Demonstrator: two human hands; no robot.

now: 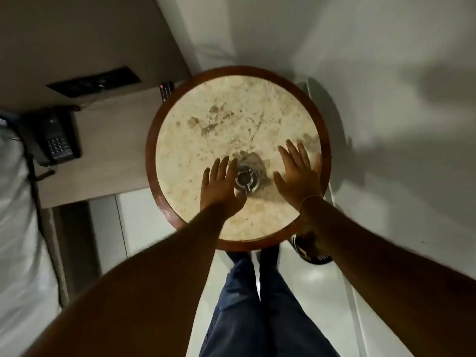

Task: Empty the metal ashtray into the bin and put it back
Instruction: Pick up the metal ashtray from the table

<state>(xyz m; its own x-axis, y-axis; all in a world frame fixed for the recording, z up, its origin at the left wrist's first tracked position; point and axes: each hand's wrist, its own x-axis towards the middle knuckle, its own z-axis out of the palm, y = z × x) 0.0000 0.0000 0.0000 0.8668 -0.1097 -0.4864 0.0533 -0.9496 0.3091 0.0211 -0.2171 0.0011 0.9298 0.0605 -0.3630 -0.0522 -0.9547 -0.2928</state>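
Observation:
A small round metal ashtray (246,179) stands on a round marble-topped table (221,117) with a brown wooden rim, toward the table's near side. My left hand (221,188) hovers flat just left of the ashtray, fingers apart, its thumb side at the ashtray's edge. To the right of the ashtray, a short gap away, my right hand (298,173) is spread flat with nothing in it. A dark round bin (313,249) shows on the floor under the table's near right edge, partly hidden by my right forearm.
A beige desk (110,140) stands left of the table with a black telephone (55,136) and a remote (166,90) on it. White bedding (15,228) lies at the far left. My legs in blue trousers (257,305) stand on the pale floor.

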